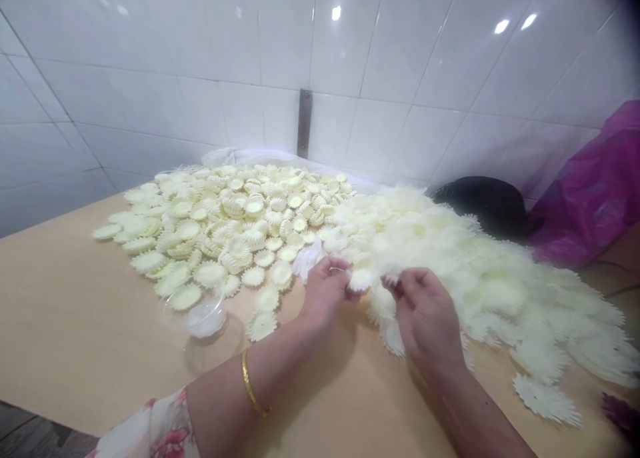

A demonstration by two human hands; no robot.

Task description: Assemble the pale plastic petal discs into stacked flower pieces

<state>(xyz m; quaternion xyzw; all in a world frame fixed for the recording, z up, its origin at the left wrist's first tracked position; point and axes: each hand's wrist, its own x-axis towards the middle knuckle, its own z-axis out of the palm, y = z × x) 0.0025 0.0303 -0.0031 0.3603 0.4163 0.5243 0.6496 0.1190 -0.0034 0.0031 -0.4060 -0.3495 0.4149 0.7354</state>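
Pinched between the fingers of my left hand (327, 288) is a small pale-yellow disc with a notched edge (360, 280), like a flower-shaped cutout. My right hand (427, 311) is closed on another pale notched cutout (393, 271), a short gap to the right. To the left spreads a heap of cupped, crimped yellow cutouts (250, 208). Flat, thin notched cutouts (500, 291) form a larger pile behind and right of my right hand. Some white crumpled material (309, 258) lies just behind my left hand. Slight blur hides the fingertips' exact contact.
A clear small tub (206, 318) with white contents stands left on the wooden table (90, 318). At the back right are a black rounded object (483, 201) and a magenta plastic bag (590, 185). A white tiled wall (200, 45) borders the far side.
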